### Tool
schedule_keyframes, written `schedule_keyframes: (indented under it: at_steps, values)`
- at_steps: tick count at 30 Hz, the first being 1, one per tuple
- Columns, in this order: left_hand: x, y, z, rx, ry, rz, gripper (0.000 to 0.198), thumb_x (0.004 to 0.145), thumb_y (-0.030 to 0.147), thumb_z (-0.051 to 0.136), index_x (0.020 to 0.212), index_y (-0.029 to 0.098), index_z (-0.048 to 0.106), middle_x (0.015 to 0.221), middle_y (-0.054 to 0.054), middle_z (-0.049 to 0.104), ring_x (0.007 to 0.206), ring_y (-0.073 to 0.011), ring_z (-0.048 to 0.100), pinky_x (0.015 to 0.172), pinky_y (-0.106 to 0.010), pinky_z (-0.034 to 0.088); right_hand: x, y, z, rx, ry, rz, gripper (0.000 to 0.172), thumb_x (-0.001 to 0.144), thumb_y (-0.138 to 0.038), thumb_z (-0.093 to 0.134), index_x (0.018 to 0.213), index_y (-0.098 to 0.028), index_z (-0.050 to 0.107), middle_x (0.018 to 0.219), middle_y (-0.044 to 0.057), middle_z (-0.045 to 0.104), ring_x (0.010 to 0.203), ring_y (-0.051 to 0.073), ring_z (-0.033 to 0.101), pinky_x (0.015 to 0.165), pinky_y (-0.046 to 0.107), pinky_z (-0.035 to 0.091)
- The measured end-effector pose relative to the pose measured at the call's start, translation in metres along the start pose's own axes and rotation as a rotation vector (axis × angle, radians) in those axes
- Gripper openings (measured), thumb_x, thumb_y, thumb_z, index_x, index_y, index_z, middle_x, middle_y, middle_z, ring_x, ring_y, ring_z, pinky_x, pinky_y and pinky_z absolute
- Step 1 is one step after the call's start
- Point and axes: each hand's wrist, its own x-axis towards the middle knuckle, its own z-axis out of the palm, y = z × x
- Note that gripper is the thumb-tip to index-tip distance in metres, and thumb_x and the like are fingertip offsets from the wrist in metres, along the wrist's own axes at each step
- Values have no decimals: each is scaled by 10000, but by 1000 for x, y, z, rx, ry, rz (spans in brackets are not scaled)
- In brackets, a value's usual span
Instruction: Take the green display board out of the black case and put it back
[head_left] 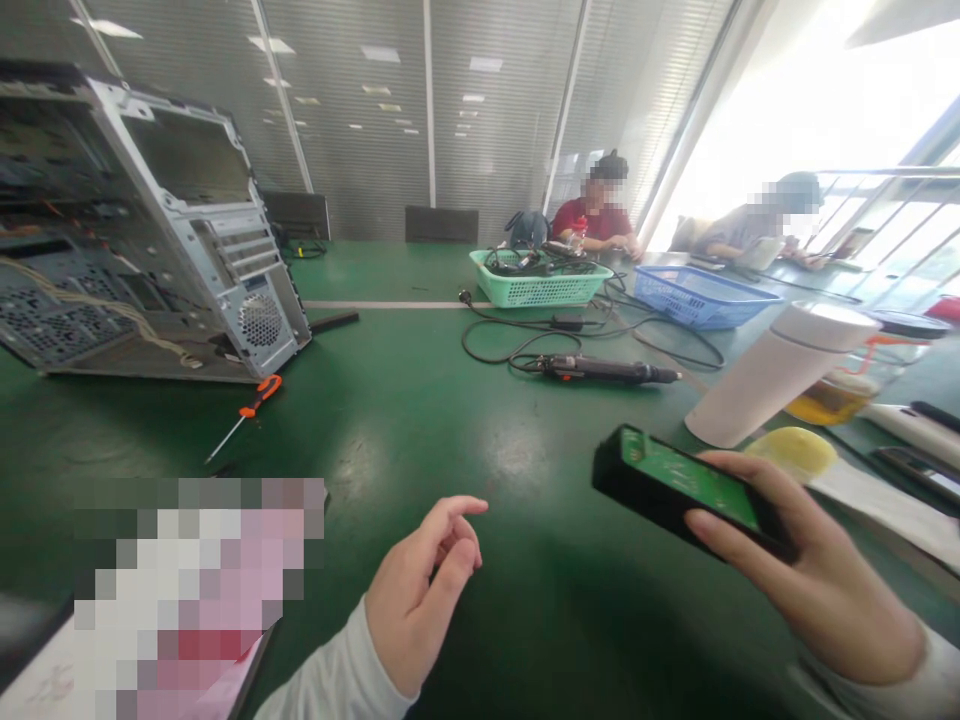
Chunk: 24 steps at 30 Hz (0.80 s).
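the right hand clasped a black-backed green circuit board, slanting down rightward, while the empty left hand curled loosely apart.

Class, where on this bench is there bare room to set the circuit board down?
Bare green tabletop spreads between the orange-handled screwdriver and the electric screwdriver, just ahead of the left hand. Crowded: the far right around the white flask, and the cords by the blue basket.
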Motion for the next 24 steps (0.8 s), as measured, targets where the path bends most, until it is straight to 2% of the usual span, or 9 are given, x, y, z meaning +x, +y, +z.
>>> schedule_keyframes:
  at_steps: [1,2,4,8,10,13,18,21,24]
  values:
    - [-1,-2,0,-46,-7,12,342,946,403,366,1167,201,532,753,5,588,648,-174,572,619,-295,463,2,-21,16,60,-49,-49,406,831,-510,631,1129,-260,514,975,46,627,806,213,618,609,244,530]
    - [-1,-3,0,-76,-15,28,375,938,424,383,1220,202,490,776,2,590,656,-174,573,624,-296,472,2,-38,32,117,1,-83,406,837,-514,619,1132,-259,508,972,39,623,802,204,607,636,249,523]
    - [-1,-5,-1,-56,-15,40,418,909,426,450,1266,209,441,800,0,609,670,-177,584,646,-301,485,1,-59,59,219,-113,-143,357,839,-460,632,1109,-259,513,963,20,615,828,187,597,700,252,503]
    - [5,-6,-2,156,-8,-78,412,774,331,603,1147,198,491,762,-8,656,655,-200,612,624,-315,486,-2,-55,93,311,-314,-229,324,821,-366,658,1078,-223,521,928,25,596,803,177,601,696,264,495]
    - [7,-5,-2,222,-32,-108,379,720,298,633,1068,210,513,725,6,646,623,-198,605,591,-305,476,-2,-42,100,288,-339,-254,365,806,-341,683,1109,-217,520,982,46,588,855,196,618,720,281,513]
    - [6,-6,-1,263,-18,-71,342,708,241,640,1022,249,504,720,36,635,604,-179,591,581,-278,461,-3,-28,104,243,-291,-310,400,803,-286,690,1158,-223,515,1090,84,557,961,223,618,783,303,534]
    - [0,-13,2,304,-6,6,390,693,130,549,1047,272,466,745,43,622,593,-175,616,586,-268,469,-6,-27,107,219,-170,-408,400,866,-191,561,1244,-234,439,1189,104,562,1102,231,578,923,341,510]
    - [0,-15,2,305,-6,15,449,673,97,539,1081,271,475,817,21,651,644,-185,634,616,-282,483,-7,-29,106,167,-137,-455,342,907,-214,529,1242,-224,459,1173,108,589,1073,232,599,898,336,527]
    - [3,-12,0,277,7,65,436,668,86,568,1060,267,505,892,1,637,761,-202,642,651,-290,491,-9,-30,103,113,-91,-522,290,963,-325,504,1234,-223,508,1141,112,604,1006,232,625,840,319,544]
